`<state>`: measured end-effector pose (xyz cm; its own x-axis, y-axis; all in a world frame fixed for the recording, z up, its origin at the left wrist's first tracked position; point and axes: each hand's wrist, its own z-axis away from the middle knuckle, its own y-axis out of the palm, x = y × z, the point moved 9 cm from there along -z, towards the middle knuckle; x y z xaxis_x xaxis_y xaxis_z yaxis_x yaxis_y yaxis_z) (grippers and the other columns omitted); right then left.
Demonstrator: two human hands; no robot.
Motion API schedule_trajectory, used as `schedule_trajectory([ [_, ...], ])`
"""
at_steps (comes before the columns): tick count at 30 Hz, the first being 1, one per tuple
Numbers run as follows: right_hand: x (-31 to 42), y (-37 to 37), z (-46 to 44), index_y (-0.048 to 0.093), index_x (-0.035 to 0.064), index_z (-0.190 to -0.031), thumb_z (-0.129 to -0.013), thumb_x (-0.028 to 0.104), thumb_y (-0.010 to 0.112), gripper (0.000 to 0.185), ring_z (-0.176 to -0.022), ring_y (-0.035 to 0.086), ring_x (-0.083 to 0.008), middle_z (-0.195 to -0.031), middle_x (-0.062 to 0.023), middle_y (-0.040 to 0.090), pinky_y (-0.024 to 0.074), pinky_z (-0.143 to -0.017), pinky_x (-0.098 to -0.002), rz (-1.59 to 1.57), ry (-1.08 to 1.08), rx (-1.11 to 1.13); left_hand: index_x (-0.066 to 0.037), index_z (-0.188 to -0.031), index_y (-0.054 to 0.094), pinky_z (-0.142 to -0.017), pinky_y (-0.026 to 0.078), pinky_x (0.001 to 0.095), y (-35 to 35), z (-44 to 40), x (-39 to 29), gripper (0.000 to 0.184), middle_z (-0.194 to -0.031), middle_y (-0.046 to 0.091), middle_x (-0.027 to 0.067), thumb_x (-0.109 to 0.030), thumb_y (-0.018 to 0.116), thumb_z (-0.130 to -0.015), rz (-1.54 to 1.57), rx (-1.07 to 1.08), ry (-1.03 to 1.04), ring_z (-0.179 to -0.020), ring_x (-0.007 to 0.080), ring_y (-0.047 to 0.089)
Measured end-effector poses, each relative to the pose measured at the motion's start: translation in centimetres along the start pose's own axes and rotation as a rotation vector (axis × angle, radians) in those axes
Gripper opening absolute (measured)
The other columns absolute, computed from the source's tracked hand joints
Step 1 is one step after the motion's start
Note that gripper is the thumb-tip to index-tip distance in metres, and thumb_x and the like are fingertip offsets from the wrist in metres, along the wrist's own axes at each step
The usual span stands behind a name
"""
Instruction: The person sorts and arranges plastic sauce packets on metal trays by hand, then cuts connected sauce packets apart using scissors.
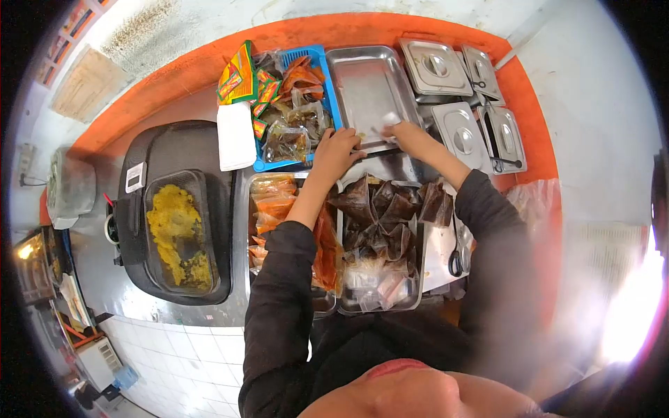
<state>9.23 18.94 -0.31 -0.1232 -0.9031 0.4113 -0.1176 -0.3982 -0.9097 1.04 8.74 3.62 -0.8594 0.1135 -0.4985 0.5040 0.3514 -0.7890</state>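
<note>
My left hand rests at the right edge of a blue basket of filled plastic bags, its fingers apart and nothing seen in them. Over the near end of an empty metal tray, my right hand has its fingers closed round a small white item, blurred, perhaps a cloth or tissue. Below my hands, dark filled bags lie in one metal tray, with clear bags at its near end. Orange filled bags fill the tray to the left, partly hidden by my left forearm.
A black container with yellow food under mesh stands left. Lidded metal pans are at the back right. A white cloth hangs over the basket's left side. Black-handled scissors lie right of the dark bags.
</note>
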Motion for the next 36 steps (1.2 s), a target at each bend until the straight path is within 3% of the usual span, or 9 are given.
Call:
schedule_trajectory([
  [3,-0.8,-0.9,1.6,0.062,0.0008,-0.082,-0.075,0.003,0.056,0.009,-0.084,0.064,-0.0329,-0.086,-0.0181,0.063,0.0526,-0.072,-0.0407,0.445,0.460,0.075,-0.006,-0.076,0.057,-0.079,0.038,0.0366,-0.2,0.0,-0.1,0.023,-0.081,0.052,0.0065,-0.023,0.072,-0.070,0.012,-0.016,0.014,-0.085,0.0256,0.053],
  [6,0.8,-0.8,-0.3,0.063,0.0005,-0.083,-0.074,0.003,0.057,0.010,-0.083,0.063,-0.0346,-0.089,-0.0186,0.063,0.0525,-0.071,-0.0417,0.425,0.475,0.028,-0.005,-0.076,0.057,-0.079,0.037,0.0367,-0.2,0.1,0.0,0.023,-0.082,0.052,0.0074,-0.022,0.072,-0.071,0.020,0.005,0.001,-0.084,0.0264,0.052],
  [11,3.8,0.8,-1.5,0.063,0.0004,-0.082,-0.075,0.004,0.057,0.011,-0.084,0.063,-0.0339,-0.087,-0.0176,0.062,0.0524,-0.071,-0.0409,0.201,0.197,0.013,-0.006,-0.078,0.057,-0.080,0.037,0.0364,0.0,0.2,0.4,0.022,-0.083,0.052,0.0072,-0.022,0.071,-0.072,0.009,0.048,-0.033,-0.085,0.0266,0.052],
  [18,-2.0,0.6,0.9,0.065,0.0037,-0.082,-0.076,0.009,0.059,0.010,-0.090,0.064,-0.0251,-0.087,-0.0138,0.064,0.0536,-0.071,-0.0340,0.541,0.479,0.126,-0.007,-0.076,0.058,-0.081,0.036,0.0367,-0.3,0.3,-0.3,0.023,-0.080,0.051,0.0058,-0.025,0.071,-0.073,-0.003,0.030,0.031,-0.086,0.0241,0.052],
  [20,-2.6,0.4,-1.4,0.065,0.0041,-0.081,-0.076,0.009,0.058,0.010,-0.086,0.065,-0.0253,-0.087,-0.0116,0.064,0.0536,-0.069,-0.0331,0.740,0.108,-0.190,-0.007,-0.076,0.058,-0.081,0.037,0.0369,-0.3,0.0,-0.1,0.023,-0.079,0.051,0.0060,-0.026,0.071,-0.073,-0.015,0.060,0.011,-0.086,0.0241,0.052],
  [22,-3.4,-1.8,-3.1,0.065,0.0034,-0.081,-0.074,0.008,0.058,0.011,-0.080,0.066,-0.0256,-0.084,-0.0095,0.064,0.0536,-0.068,-0.0337,0.822,0.095,-0.312,-0.006,-0.076,0.057,-0.082,0.037,0.0370,0.2,-0.2,-0.2,0.024,-0.079,0.051,0.0061,-0.026,0.071,-0.073,-0.017,0.106,0.008,-0.086,0.0242,0.052],
  [25,-5.2,0.1,-3.4,0.066,0.0032,-0.081,-0.073,0.007,0.058,0.012,-0.081,0.065,-0.0266,-0.086,-0.0123,0.064,0.0535,-0.068,-0.0345,0.783,0.368,-0.049,-0.005,-0.077,0.058,-0.083,0.037,0.0374,0.3,-0.1,0.1,0.026,-0.080,0.052,0.0072,-0.028,0.070,-0.073,0.002,0.074,-0.020,-0.087,0.0251,0.053],
  [28,-1.4,0.7,-0.4,0.066,0.0031,-0.081,-0.073,0.006,0.058,0.012,-0.080,0.065,-0.0280,-0.085,-0.0151,0.064,0.0534,-0.069,-0.0362,0.463,0.577,-0.113,-0.005,-0.077,0.058,-0.082,0.037,0.0381,0.1,0.1,-0.3,0.026,-0.080,0.053,0.0078,-0.028,0.070,-0.073,-0.029,0.028,0.019,-0.087,0.0265,0.053],
  [36,0.7,-1.3,-1.0,0.067,0.0006,-0.087,-0.070,0.004,0.056,0.021,-0.085,0.063,-0.0357,-0.090,-0.0210,0.065,0.0509,-0.075,-0.0419,0.001,0.471,-0.160,-0.004,-0.078,0.058,-0.079,0.038,0.0384,0.6,-0.2,-0.4,0.025,-0.084,0.055,0.0087,-0.026,0.070,-0.074,-0.042,0.104,0.032,-0.087,0.0277,0.053],
])
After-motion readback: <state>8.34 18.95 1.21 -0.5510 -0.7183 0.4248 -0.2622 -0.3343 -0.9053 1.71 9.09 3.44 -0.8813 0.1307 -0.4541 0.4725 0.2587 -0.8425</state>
